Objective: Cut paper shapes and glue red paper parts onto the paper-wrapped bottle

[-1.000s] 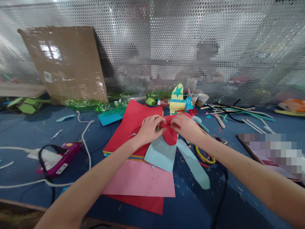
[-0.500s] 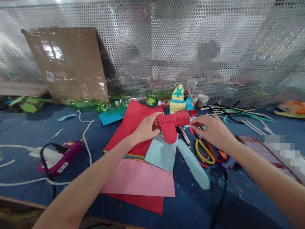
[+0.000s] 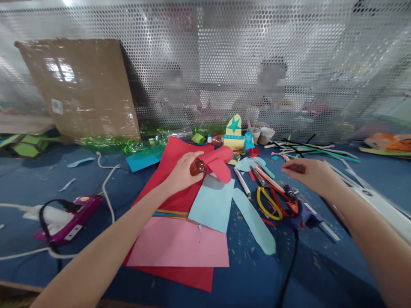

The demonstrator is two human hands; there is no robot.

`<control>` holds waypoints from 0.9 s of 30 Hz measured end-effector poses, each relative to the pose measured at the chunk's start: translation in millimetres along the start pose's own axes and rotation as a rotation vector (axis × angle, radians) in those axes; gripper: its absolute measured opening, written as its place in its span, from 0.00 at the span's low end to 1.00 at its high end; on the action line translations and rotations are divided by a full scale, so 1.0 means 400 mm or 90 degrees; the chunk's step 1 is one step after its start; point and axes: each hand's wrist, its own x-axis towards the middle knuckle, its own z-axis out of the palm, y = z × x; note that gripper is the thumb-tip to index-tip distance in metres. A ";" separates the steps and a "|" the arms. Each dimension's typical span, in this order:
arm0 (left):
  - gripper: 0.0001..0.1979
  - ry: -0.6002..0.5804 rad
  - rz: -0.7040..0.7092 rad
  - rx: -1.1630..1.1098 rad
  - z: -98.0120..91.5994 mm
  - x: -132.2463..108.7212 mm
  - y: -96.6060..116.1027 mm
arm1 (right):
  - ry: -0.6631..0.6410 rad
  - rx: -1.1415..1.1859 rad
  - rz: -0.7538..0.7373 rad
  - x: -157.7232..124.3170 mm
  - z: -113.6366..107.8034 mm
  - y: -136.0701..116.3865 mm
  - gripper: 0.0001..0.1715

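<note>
My left hand (image 3: 184,173) is closed round a small plastic bottle wrapped in red paper (image 3: 220,158), held tilted above the paper stack. The bottle's brownish end (image 3: 197,167) shows by my fingers, and a rounded red flap hangs from the wrap. My right hand (image 3: 310,173) hovers apart from it on the right, fingers curled together; anything between them is too small or hidden to make out. Beneath that hand lie scissors with yellow and red handles (image 3: 269,205) and a blue glue gun (image 3: 300,218). A light blue sheet (image 3: 213,203) lies under the bottle.
Red (image 3: 154,179) and pink sheets (image 3: 178,246) are stacked in front. A light blue strip (image 3: 257,224) and marker (image 3: 242,182) lie beside them. A yellow paper rocket (image 3: 233,132) stands behind. Leftward are a purple power strip (image 3: 72,220), cables and cardboard (image 3: 80,85) against perforated metal.
My right hand has left the wrapped bottle's end and moved right. My left hand has lowered slightly and turned the bottle, showing more of its brownish end.
</note>
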 end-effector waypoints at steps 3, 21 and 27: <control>0.28 0.046 -0.030 0.035 0.008 -0.004 0.003 | -0.063 -0.035 -0.036 -0.001 0.013 -0.005 0.11; 0.15 0.136 0.151 0.255 0.025 -0.049 0.097 | -0.220 -0.437 -0.245 0.073 0.127 -0.136 0.09; 0.12 0.047 0.251 0.169 0.022 -0.050 0.109 | -0.245 -0.495 -0.245 0.078 0.147 -0.135 0.14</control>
